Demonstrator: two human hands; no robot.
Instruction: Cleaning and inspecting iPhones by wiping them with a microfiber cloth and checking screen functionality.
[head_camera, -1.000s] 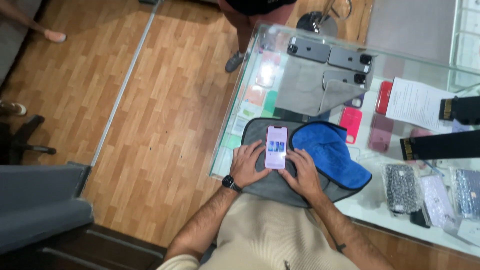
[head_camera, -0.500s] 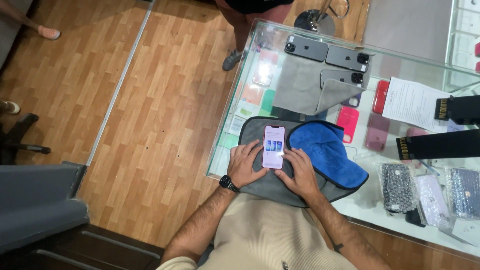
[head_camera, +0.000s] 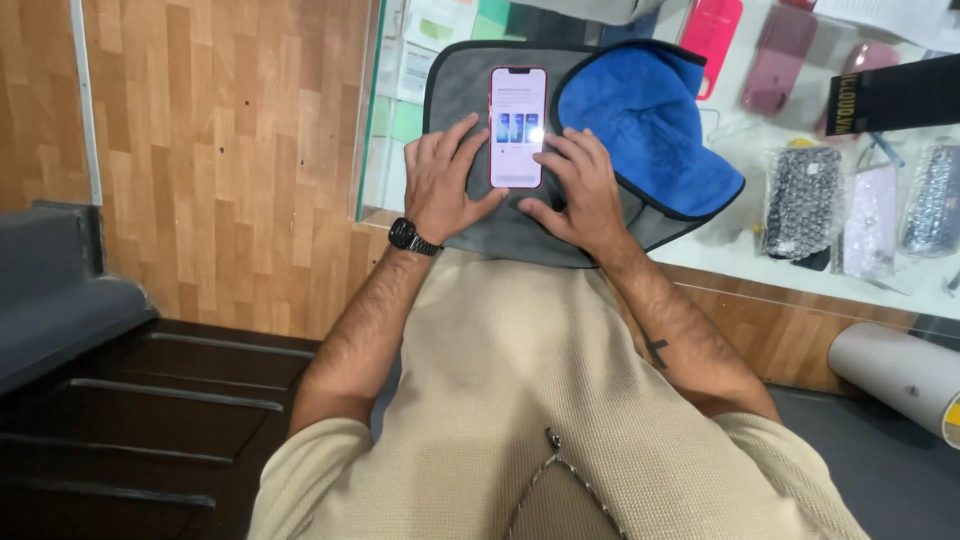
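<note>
Left hand (head_camera: 447, 185): you are resting it open, fingers spread, on the grey cloth mat (head_camera: 460, 95), thumb touching the smartphone (head_camera: 517, 126) at its lower left edge. Right hand (head_camera: 578, 190): you are laying it open just beside the phone's right edge. Phone: lying face up on the mat, screen lit; likely stiff, smooth, slippery, its glass fragile; best taken by the long sides. Blue microfibre cloth (head_camera: 655, 125): crowding the right. Glass counter (head_camera: 730, 250): its near edge running just under your wrists; open room lying left.

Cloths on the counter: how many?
2. Grey cloth lies under the phone and both hands; blue cloth lies folded on its right part. More may lie outside the frame.
</note>
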